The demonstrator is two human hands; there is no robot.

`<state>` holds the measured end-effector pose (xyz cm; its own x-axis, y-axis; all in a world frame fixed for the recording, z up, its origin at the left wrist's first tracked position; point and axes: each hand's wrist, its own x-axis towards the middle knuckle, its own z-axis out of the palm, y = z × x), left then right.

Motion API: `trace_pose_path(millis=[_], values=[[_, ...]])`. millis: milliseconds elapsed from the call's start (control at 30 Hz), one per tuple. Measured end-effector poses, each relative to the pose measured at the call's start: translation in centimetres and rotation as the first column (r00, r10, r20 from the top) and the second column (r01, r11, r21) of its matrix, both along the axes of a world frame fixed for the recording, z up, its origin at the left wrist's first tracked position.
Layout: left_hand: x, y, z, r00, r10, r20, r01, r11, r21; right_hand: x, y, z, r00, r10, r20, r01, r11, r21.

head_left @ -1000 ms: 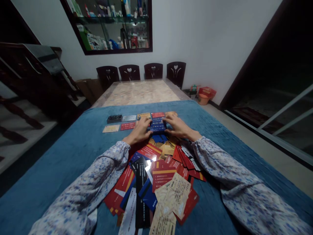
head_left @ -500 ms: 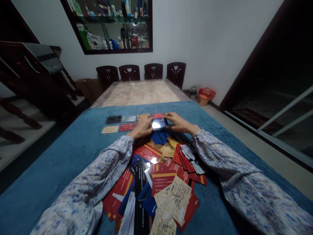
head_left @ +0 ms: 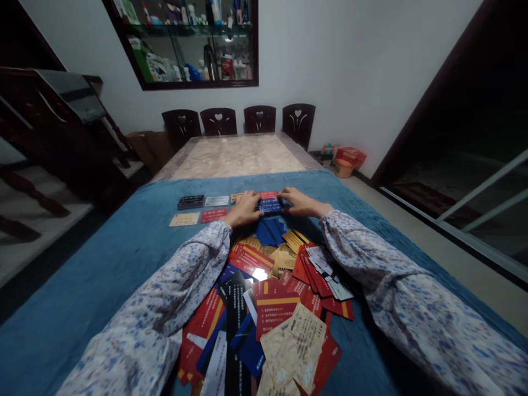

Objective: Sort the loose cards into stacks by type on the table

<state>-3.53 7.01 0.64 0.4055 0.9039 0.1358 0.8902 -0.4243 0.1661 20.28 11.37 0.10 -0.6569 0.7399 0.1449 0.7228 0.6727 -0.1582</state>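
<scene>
A dark blue card [head_left: 270, 205], perhaps the top of a small stack, lies nearly flat between my hands. My left hand [head_left: 244, 210] holds its left end with curled fingers; my right hand [head_left: 302, 202] pinches the right end. Just behind it shows a red card [head_left: 268, 194]. Left of my hands, cards sit in two rows: a black card stack [head_left: 191, 202], a silver card [head_left: 216, 201] and a partly hidden yellow card [head_left: 236, 198] at the back, a cream card [head_left: 183, 219] and another red card [head_left: 213, 214] in front.
A loose heap of mixed cards [head_left: 276, 308] spreads between my forearms, with blue cards [head_left: 270, 232] at its far end. A blue cloth [head_left: 115, 275] covers the near table; beyond is the bare tabletop [head_left: 247, 155]. Several dark chairs [head_left: 218, 121] stand at the far end.
The blue card has tipped from a glare-catching tilt to nearly flat, so its print now shows. My hands stay at its two ends. The view has shifted slightly.
</scene>
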Motion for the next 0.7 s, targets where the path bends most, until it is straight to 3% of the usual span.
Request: trace_pose_path(millis=[700], values=[[0.0, 2.0, -0.4, 0.999, 0.009, -0.042, -0.011, 0.998, -0.06, -1.2, 1.0, 0.6, 0.993, -0.021, 0.119, 0.028, 0.998, -0.062]])
